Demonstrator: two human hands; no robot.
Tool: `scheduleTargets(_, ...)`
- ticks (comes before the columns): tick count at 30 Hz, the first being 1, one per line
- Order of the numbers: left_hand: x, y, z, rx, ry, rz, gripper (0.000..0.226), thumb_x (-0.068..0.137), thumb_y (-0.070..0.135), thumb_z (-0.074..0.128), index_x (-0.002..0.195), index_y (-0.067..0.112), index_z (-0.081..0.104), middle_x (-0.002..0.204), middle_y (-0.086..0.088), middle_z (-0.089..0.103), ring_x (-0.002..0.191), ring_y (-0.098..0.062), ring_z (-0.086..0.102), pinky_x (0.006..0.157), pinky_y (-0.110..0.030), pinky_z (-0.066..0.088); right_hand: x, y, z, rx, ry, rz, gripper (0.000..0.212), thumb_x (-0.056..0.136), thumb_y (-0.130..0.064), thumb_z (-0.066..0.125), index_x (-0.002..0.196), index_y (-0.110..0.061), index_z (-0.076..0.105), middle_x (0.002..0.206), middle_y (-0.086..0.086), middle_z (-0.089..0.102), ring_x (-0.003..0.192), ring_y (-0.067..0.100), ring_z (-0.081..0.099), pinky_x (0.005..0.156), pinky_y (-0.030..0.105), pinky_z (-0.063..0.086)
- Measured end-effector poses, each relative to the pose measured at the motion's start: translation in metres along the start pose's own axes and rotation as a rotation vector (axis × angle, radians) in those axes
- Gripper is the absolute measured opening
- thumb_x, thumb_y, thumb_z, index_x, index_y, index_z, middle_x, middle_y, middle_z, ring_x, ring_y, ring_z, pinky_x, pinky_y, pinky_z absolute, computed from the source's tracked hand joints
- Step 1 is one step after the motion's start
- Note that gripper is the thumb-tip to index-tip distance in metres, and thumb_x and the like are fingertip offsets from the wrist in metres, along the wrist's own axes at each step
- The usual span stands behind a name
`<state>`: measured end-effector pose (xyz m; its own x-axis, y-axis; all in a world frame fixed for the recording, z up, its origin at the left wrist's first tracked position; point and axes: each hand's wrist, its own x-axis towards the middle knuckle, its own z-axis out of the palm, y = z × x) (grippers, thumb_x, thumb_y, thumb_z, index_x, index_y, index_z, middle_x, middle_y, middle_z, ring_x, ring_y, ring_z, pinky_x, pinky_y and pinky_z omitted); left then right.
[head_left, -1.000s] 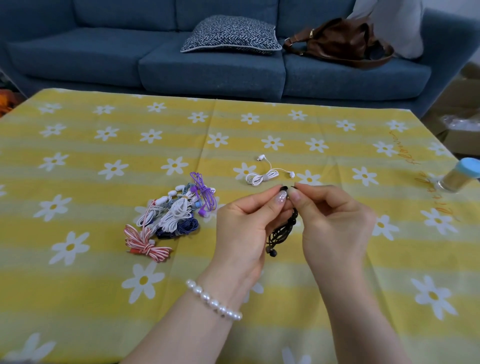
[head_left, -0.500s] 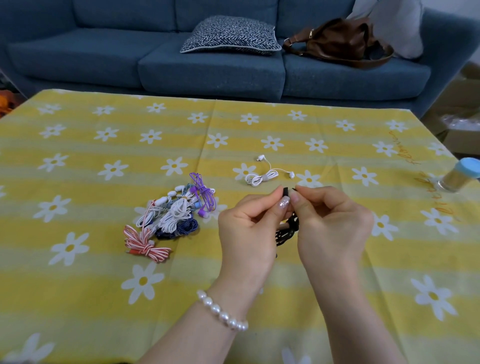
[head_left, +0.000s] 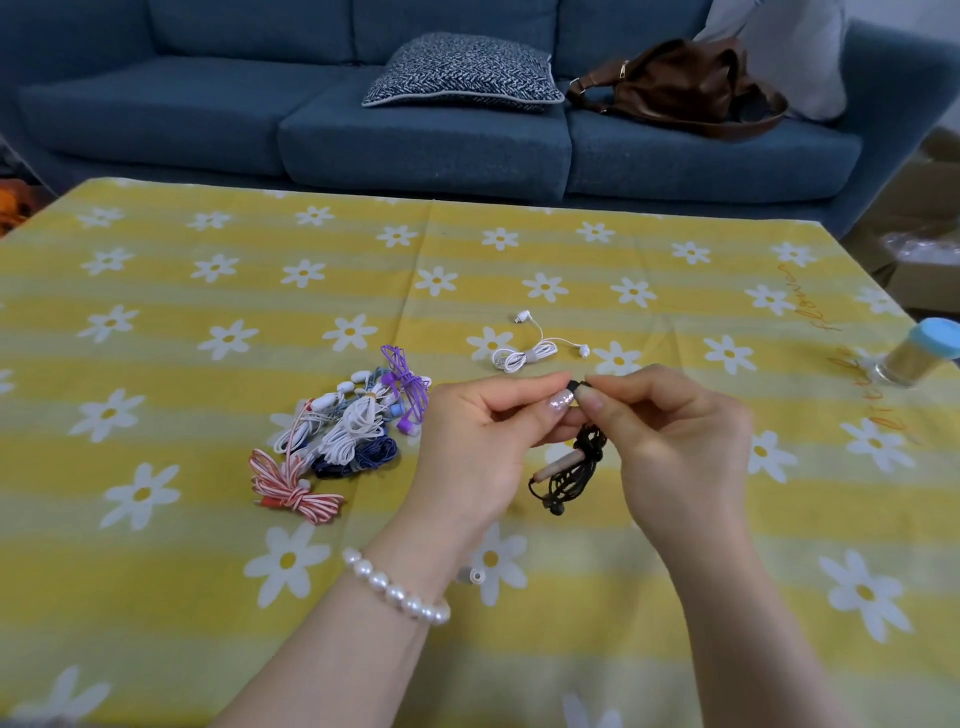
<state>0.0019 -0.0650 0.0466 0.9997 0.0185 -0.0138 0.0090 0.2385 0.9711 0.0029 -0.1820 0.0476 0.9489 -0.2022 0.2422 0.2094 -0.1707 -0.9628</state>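
Above the middle of the table my left hand (head_left: 483, 441) and my right hand (head_left: 670, 431) pinch the top end of black earphones (head_left: 574, 467) between thumb and forefinger. The black cord hangs in a loose bundle below my fingers, with a pale piece across it. A bundled pair of white earphones (head_left: 530, 353) lies on the cloth just beyond my hands. To the left sits a pile of coiled earphones (head_left: 343, 431) in white, blue, purple and red-and-white stripes.
The yellow tablecloth with white daisies (head_left: 208, 545) covers the table. A small clear ear tip (head_left: 477, 576) lies near my left wrist. A jar with a blue lid (head_left: 919, 353) stands at the right edge. Behind is a blue sofa (head_left: 415, 135) with a cushion and a brown bag (head_left: 680, 88).
Both hands stay together pinching the black earphone end. The hanging black bundle has dropped lower and hangs more loosely below my fingers, with a pale piece now showing.
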Motion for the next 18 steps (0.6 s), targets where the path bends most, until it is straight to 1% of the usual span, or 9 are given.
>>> scheduleTargets(3,0.0019,0.0018,-0.0034,-0.050,-0.006,-0.055,0.021,0.078,-0.005,0.062,0.078,0.014,0.072,0.064,-0.003,0.071,0.061,-0.013,0.068,0.063,-0.020,0.054,-0.0009,-0.0040,0.0000,0.123,-0.037,0.077,0.023,0.074,0.003,0.070,0.064,-0.018,0.068,0.054,-0.009,0.067,0.055,0.003,0.063,0.059,0.013,0.049)
scheduleTargets(6,0.0031,0.0003,-0.0032,-0.095,0.027,-0.093,0.020,0.073,-0.002,0.065,0.072,0.016,0.073,0.058,-0.003,0.068,0.056,-0.012,0.065,0.060,-0.021,0.054,-0.0024,-0.0042,0.0022,0.220,-0.032,0.166,0.015,0.075,0.001,0.068,0.067,-0.011,0.070,0.056,-0.001,0.068,0.055,0.008,0.063,0.059,0.016,0.050)
scheduleTargets(8,0.0039,-0.0010,-0.0023,-0.131,0.031,-0.112,0.012,0.066,0.005,0.068,0.072,0.015,0.073,0.054,-0.002,0.066,0.054,-0.012,0.063,0.061,-0.022,0.054,-0.0027,-0.0019,0.0032,0.282,-0.033,0.217,0.015,0.075,-0.001,0.069,0.065,-0.012,0.071,0.057,0.005,0.068,0.058,0.016,0.064,0.064,0.024,0.052)
scheduleTargets(10,0.0044,-0.0016,-0.0017,-0.174,0.034,-0.128,0.016,0.057,0.012,0.068,0.072,0.013,0.073,0.051,-0.001,0.063,0.052,-0.011,0.060,0.061,-0.022,0.054,-0.0028,-0.0004,0.0047,0.322,-0.035,0.248,0.014,0.073,-0.004,0.070,0.062,-0.013,0.071,0.058,0.008,0.067,0.058,0.019,0.062,0.068,0.032,0.053)
scheduleTargets(11,0.0049,-0.0018,-0.0014,-0.196,0.034,-0.139,0.017,0.056,0.012,0.067,0.072,0.012,0.072,0.050,-0.001,0.062,0.051,-0.011,0.060,0.060,-0.021,0.054,-0.0029,-0.0002,0.0055,0.336,-0.033,0.251,0.014,0.073,-0.005,0.070,0.061,-0.013,0.071,0.057,0.007,0.066,0.057,0.018,0.061,0.069,0.033,0.053)
scheduleTargets(13,0.0050,-0.0017,-0.0003,-0.250,0.019,-0.167,0.015,0.057,0.010,0.065,0.070,0.010,0.072,0.048,-0.002,0.060,0.050,-0.012,0.060,0.057,-0.019,0.052,-0.0040,-0.0016,0.0067,0.354,-0.027,0.236,0.016,0.073,-0.004,0.070,0.060,-0.014,0.071,0.056,0.004,0.066,0.056,0.015,0.060,0.065,0.027,0.051)
scheduleTargets(16,0.0042,-0.0014,0.0013,-0.333,0.005,-0.227,0.012,0.058,0.008,0.065,0.066,0.008,0.073,0.051,-0.003,0.061,0.049,-0.012,0.060,0.053,-0.018,0.050,-0.0062,-0.0061,0.0067,0.299,-0.001,0.148,0.015,0.074,0.001,0.069,0.065,-0.011,0.069,0.054,-0.004,0.066,0.053,0.007,0.061,0.056,0.015,0.048)
scheduleTargets(18,0.0038,-0.0023,0.0015,-0.377,0.000,-0.294,0.011,0.058,0.007,0.064,0.064,0.008,0.074,0.054,-0.002,0.062,0.049,-0.009,0.059,0.052,-0.016,0.050,-0.0068,-0.0056,0.0065,0.204,0.018,0.049,0.016,0.072,0.001,0.072,0.066,-0.014,0.069,0.057,-0.008,0.067,0.055,0.003,0.062,0.057,0.013,0.047)
